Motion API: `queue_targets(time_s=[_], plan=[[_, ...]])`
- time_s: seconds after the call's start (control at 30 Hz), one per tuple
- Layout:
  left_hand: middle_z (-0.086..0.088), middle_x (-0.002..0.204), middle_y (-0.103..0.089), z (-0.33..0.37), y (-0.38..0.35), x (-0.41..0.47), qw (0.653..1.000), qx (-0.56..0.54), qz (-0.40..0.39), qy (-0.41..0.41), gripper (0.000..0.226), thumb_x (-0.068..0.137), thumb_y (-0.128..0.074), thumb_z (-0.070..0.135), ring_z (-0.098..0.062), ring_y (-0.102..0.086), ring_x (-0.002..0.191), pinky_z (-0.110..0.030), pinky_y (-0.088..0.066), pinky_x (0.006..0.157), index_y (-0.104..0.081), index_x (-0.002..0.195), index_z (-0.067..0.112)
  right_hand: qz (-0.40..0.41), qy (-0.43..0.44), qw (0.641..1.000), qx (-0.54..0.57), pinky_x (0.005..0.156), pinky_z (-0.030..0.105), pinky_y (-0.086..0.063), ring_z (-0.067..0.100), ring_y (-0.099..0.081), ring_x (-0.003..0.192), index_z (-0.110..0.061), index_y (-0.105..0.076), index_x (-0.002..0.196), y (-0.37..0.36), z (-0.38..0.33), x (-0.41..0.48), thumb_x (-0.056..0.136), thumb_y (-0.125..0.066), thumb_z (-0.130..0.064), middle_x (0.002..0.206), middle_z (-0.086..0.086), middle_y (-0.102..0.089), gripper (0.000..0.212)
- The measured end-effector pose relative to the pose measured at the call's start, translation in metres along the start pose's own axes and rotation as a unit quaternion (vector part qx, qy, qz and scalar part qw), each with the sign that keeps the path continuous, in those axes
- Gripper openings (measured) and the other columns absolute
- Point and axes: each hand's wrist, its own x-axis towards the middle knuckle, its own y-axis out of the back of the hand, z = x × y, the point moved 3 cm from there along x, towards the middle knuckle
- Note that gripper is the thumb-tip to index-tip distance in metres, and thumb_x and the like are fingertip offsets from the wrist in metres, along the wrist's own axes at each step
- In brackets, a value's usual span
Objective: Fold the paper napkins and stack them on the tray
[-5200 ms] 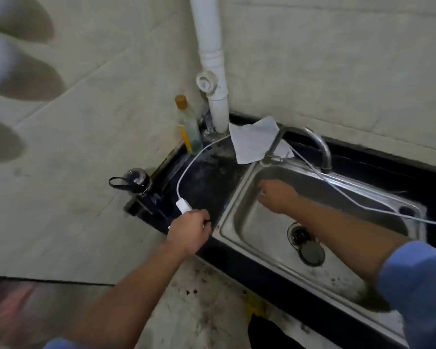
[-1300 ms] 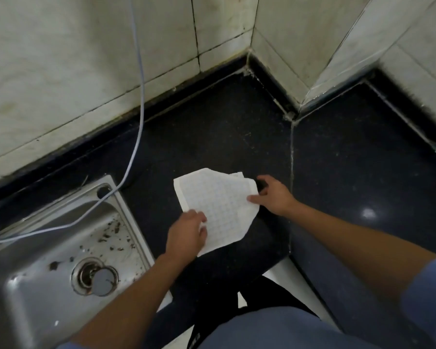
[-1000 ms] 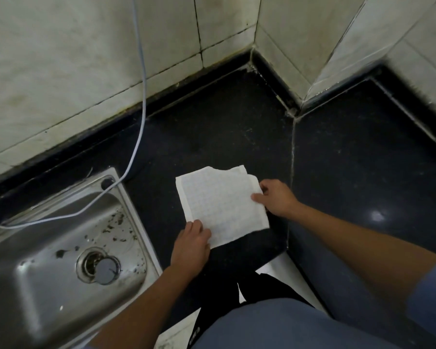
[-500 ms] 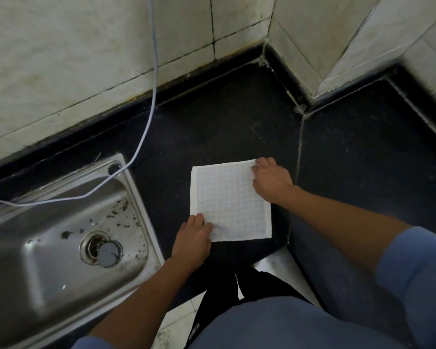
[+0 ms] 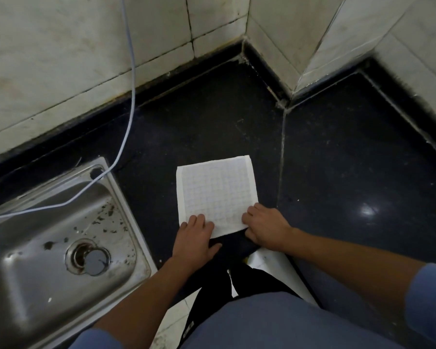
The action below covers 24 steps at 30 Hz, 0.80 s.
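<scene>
While the paper napkin (image 5: 215,195) lies flat on the black countertop (image 5: 350,172) just beside the steel sink (image 5: 128,217), the left hand (image 5: 194,238) presses its near left corner with straight fingers. The right hand (image 5: 266,229) curls at the near right corner; whether it pinches cannot be told. A white cable (image 5: 126,122) drapes across the sink's rim.

I get one wide-angle view from the head — it tilts steeply down and forward over the black polished stone counter (image 5: 212,117), close in. The white grid-embossed paper napkin (image 5: 215,195) sits mid-frame, the stainless steel sink (image 5: 23,306) lower left, the pale tiled wall (image 5: 61,59) bowing across the top.
</scene>
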Motion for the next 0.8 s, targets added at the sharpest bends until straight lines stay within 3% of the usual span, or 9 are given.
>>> queue_targets(time_s=[0.17,0.23,0.3,0.37,0.5,0.6,0.8], plan=[[-0.001,0.083,-0.054,-0.006,0.002,-0.002,1.000,0.003,-0.011,-0.013,0.019,0.063,-0.073,0.020,-0.021,-0.055,0.077,-0.031,-0.045,0.059,-0.059,0.075,0.017,0.041,0.010,0.999,0.006,0.045,0.031,-0.043,0.021,-0.055,0.071,-0.016,-0.055,0.069,0.002,0.018,-0.017,0.074,-0.043,-0.028,0.076,0.002,-0.054,0.018],[-0.002,0.089,-0.057,-0.009,0.005,-0.005,0.999,-0.033,-0.033,-0.025,0.009,0.074,-0.064,0.015,-0.021,-0.056,0.084,-0.031,-0.044,0.066,-0.060,0.082,0.015,-0.013,0.000,1.000,0.025,0.052,0.032,-0.043,0.024,-0.059,0.077,-0.014,-0.058,0.076,-0.001,0.020,-0.023,0.078,-0.044,-0.023,0.082,0.004,-0.059,0.016],[-0.004,0.097,-0.062,-0.015,0.008,-0.007,0.993,-0.081,-0.079,-0.022,0.014,0.083,-0.053,0.014,-0.022,-0.058,0.092,-0.031,-0.044,0.072,-0.063,0.092,0.015,-0.081,-0.036,0.994,0.068,0.066,0.033,-0.041,0.024,-0.059,0.092,-0.015,-0.061,0.092,-0.001,0.025,-0.028,0.086,-0.047,-0.022,0.098,0.004,-0.063,0.016],[-0.004,0.098,-0.067,-0.023,0.015,-0.006,0.985,-0.130,-0.109,-0.010,0.019,0.085,-0.053,0.015,-0.021,-0.062,0.090,-0.029,-0.048,0.074,-0.069,0.096,0.017,-0.121,-0.063,0.983,0.124,0.071,0.029,-0.038,0.022,-0.060,0.096,-0.020,-0.061,0.098,0.006,0.032,-0.027,0.087,-0.050,-0.025,0.102,0.002,-0.065,0.017],[-0.002,0.086,-0.069,-0.047,0.045,0.015,0.977,-0.195,-0.067,0.043,0.014,0.084,-0.062,0.016,-0.016,-0.063,0.081,-0.023,-0.042,0.069,-0.073,0.091,0.013,-0.045,-0.129,0.978,0.157,0.072,0.026,-0.041,0.019,-0.062,0.094,-0.025,-0.065,0.108,0.041,0.055,-0.002,0.089,-0.051,-0.025,0.104,-0.001,-0.067,0.024],[-0.007,0.086,-0.070,-0.067,0.065,0.042,0.973,-0.206,-0.003,0.106,0.012,0.083,-0.066,0.016,-0.021,-0.064,0.082,-0.023,-0.039,0.067,-0.074,0.089,0.010,0.017,-0.178,0.972,0.156,0.077,0.033,-0.051,0.023,-0.064,0.094,-0.025,-0.064,0.111,0.063,0.070,0.030,0.089,-0.053,-0.025,0.105,0.001,-0.068,0.024],[-0.009,0.079,-0.069,-0.089,0.064,0.085,0.961,-0.214,0.005,0.178,0.008,0.081,-0.063,0.015,-0.025,-0.065,0.078,-0.034,-0.053,0.070,-0.070,0.083,0.012,-0.008,-0.238,0.962,0.137,0.070,0.034,-0.047,0.027,-0.063,0.090,-0.020,-0.061,0.108,0.060,0.079,0.078,0.091,-0.048,-0.017,0.102,0.008,-0.066,0.021]])
